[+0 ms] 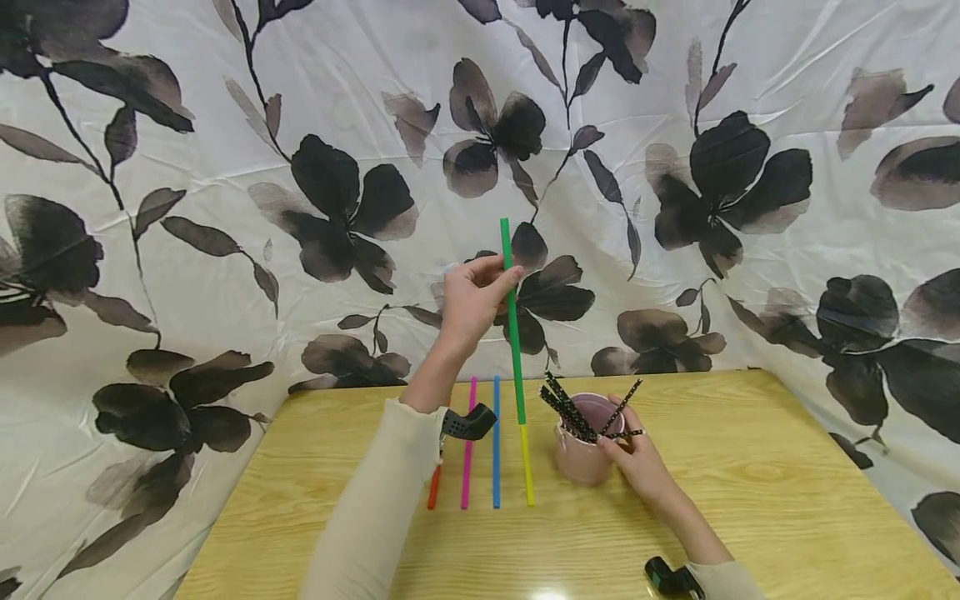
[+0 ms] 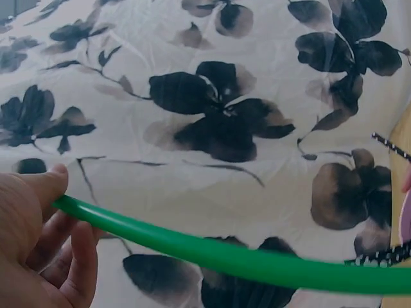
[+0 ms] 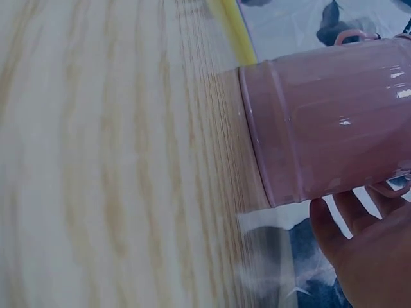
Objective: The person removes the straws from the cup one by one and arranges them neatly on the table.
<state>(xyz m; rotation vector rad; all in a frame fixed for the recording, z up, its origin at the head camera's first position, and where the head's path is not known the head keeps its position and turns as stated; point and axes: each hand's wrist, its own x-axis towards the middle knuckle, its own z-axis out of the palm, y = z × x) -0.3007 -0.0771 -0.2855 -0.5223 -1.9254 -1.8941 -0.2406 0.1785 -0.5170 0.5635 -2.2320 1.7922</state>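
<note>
Between thumb and fingers, my left hand (image 1: 477,292) pinches a long green straw (image 1: 513,333) near its upper end. The straw hangs almost upright above the table, and its lower end overlaps a yellow straw (image 1: 528,475) in the head view. Glossy green plastic (image 2: 212,253) stretches to the right in the left wrist view. My right hand (image 1: 637,458) holds the side of a pink ceramic cup (image 1: 583,463), thumb at the rim. Several black straws with white dots (image 1: 573,417) lean in that cup. Fingertips (image 3: 324,221) meet the cup's side by a small handle in the right wrist view.
Left of the yellow straw, a blue straw (image 1: 496,450), a magenta straw (image 1: 467,471) and a red straw (image 1: 434,487) lie side by side on the wooden table (image 1: 750,475). A white cloth with dark flowers (image 1: 600,100) hangs behind the table.
</note>
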